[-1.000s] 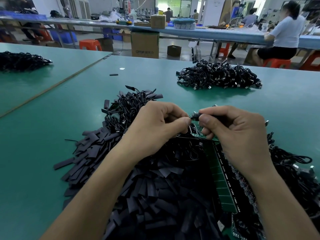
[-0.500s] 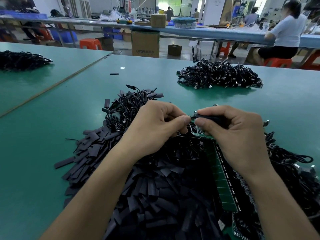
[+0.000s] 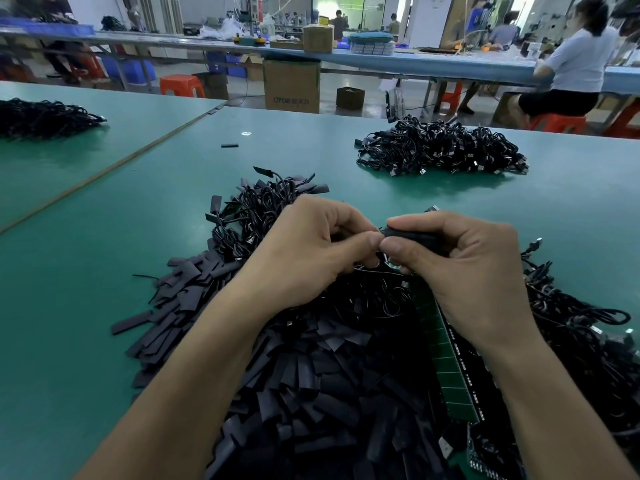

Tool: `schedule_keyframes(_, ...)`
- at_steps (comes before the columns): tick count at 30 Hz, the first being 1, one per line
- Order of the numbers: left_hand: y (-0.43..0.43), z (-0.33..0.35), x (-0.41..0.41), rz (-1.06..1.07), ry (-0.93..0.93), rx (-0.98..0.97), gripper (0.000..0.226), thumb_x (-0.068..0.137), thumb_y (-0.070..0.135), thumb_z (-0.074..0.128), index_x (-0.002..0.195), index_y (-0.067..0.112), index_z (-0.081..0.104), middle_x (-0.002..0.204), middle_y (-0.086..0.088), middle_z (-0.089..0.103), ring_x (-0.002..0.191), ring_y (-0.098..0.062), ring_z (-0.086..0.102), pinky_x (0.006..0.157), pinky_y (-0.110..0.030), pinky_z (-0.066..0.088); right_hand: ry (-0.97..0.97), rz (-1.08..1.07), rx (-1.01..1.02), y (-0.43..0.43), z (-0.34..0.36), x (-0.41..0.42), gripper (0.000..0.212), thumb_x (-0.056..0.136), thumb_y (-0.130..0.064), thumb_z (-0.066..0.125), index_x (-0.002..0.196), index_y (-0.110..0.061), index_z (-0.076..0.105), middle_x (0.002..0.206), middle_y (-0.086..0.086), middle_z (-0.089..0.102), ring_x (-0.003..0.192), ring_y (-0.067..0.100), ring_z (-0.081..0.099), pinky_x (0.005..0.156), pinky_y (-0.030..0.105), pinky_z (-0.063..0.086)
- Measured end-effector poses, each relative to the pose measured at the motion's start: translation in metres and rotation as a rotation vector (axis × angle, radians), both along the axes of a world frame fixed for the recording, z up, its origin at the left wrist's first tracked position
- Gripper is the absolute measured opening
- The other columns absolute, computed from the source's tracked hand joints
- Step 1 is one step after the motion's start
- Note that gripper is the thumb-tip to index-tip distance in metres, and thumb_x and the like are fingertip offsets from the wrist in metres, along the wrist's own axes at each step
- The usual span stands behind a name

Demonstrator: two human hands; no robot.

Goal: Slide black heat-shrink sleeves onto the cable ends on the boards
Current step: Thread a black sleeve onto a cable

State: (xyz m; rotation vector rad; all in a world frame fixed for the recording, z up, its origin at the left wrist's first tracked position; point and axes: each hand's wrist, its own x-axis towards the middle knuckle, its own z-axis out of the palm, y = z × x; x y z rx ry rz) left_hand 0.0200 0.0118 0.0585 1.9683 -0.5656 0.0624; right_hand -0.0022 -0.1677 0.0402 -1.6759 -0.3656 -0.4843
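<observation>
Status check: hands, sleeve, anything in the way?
Right hand pinching black sleeve. Left hand curled against it, grip hidden. Board beneath; loose sleeve pile alongside, nothing blocking.

The table [image 3: 86, 306] is plain teal-green. On its near side the heap of sleeves [image 3: 311, 375] is matt black to charcoal. The tangled cables [image 3: 263, 216] just beyond are glossy black, like the far right cable pile [image 3: 440, 147]. The board [image 3: 446, 360] is green, ruled into squares by thin pale lines. Far off, a stool [image 3: 180, 85] is orange and a box [image 3: 292, 86] brown.
</observation>
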Motion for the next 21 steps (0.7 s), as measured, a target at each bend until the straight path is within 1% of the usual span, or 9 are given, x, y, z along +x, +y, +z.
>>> schedule_keyframes(3,-0.001,0.001,-0.001,-0.003,0.029,-0.032,0.011,0.094,0.019,0.068,0.087,0.016,0.076,0.072,0.004,0.075,0.064,-0.011,0.065,0.064,-0.028,0.055,-0.016,-0.002,0.017,0.001,0.002,-0.001,0.023,0.07,-0.028,0.081,0.092,-0.031,0.076,0.081,-0.008,0.077,0.071,0.009,0.073,0.063,0.018,0.056)
schedule_keyframes(6,-0.002,0.001,-0.002,0.012,0.042,-0.051,0.011,0.094,0.02,0.069,0.087,0.016,0.075,0.071,0.004,0.075,0.06,-0.006,0.064,0.06,-0.021,0.054,-0.046,-0.08,-0.03,0.001,0.004,-0.003,0.037,0.073,-0.028,0.083,0.106,-0.037,0.07,0.084,-0.014,0.077,0.076,0.007,0.073,0.068,0.019,0.057)
schedule_keyframes(7,-0.002,0.001,-0.002,0.025,0.046,-0.059,0.01,0.093,0.022,0.069,0.086,0.016,0.075,0.071,0.005,0.075,0.059,-0.006,0.065,0.06,-0.02,0.054,-0.054,-0.126,-0.035,0.001,0.004,-0.002,0.039,0.074,-0.027,0.084,0.107,-0.038,0.068,0.085,-0.014,0.076,0.075,0.007,0.073,0.069,0.02,0.058)
schedule_keyframes(9,-0.002,0.0,-0.002,0.049,0.062,-0.079,0.011,0.093,0.024,0.07,0.085,0.017,0.074,0.072,0.005,0.075,0.06,-0.007,0.068,0.062,-0.02,0.056,-0.067,-0.212,0.024,0.003,0.002,-0.002,0.034,0.076,-0.024,0.085,0.103,-0.036,0.068,0.084,-0.012,0.076,0.073,0.009,0.073,0.068,0.023,0.059)
schedule_keyframes(12,-0.004,0.0,-0.003,0.063,0.064,-0.086,0.011,0.093,0.025,0.07,0.084,0.019,0.074,0.072,0.005,0.076,0.062,-0.01,0.07,0.065,-0.025,0.058,-0.088,-0.278,0.136,0.008,-0.001,-0.001,0.024,0.08,-0.023,0.084,0.096,-0.034,0.07,0.086,-0.008,0.076,0.078,0.012,0.074,0.071,0.025,0.059)
schedule_keyframes(14,-0.005,0.001,-0.003,0.063,0.048,-0.085,0.011,0.093,0.023,0.07,0.084,0.018,0.073,0.073,0.005,0.076,0.062,-0.01,0.07,0.065,-0.025,0.059,-0.091,-0.265,0.191,0.013,-0.002,-0.001,0.023,0.082,-0.019,0.081,0.098,-0.033,0.071,0.086,-0.01,0.077,0.078,0.011,0.075,0.072,0.022,0.059)
schedule_keyframes(17,-0.006,0.002,-0.005,0.069,0.025,-0.084,0.011,0.092,0.022,0.071,0.083,0.016,0.074,0.072,0.005,0.076,0.062,-0.011,0.07,0.064,-0.024,0.059,-0.086,-0.214,0.256,0.022,-0.004,-0.002,0.03,0.084,-0.014,0.078,0.106,-0.032,0.07,0.085,-0.012,0.077,0.075,0.007,0.074,0.072,0.018,0.057)
schedule_keyframes(19,-0.008,0.002,-0.006,0.071,0.021,-0.09,0.011,0.092,0.021,0.071,0.084,0.014,0.074,0.072,0.004,0.075,0.061,-0.01,0.069,0.063,-0.024,0.059,-0.085,-0.191,0.28,0.025,-0.005,-0.001,0.033,0.084,-0.014,0.078,0.11,-0.033,0.07,0.085,-0.01,0.077,0.069,0.006,0.072,0.071,0.017,0.056)
schedule_keyframes(21,-0.009,0.002,-0.007,0.07,0.019,-0.113,0.011,0.092,0.019,0.071,0.084,0.012,0.074,0.071,0.002,0.075,0.059,-0.008,0.067,0.059,-0.021,0.056,-0.087,-0.191,0.285,0.026,-0.005,-0.001,0.034,0.084,-0.015,0.078,0.11,-0.035,0.07,0.085,-0.009,0.078,0.069,0.006,0.072,0.07,0.018,0.057)
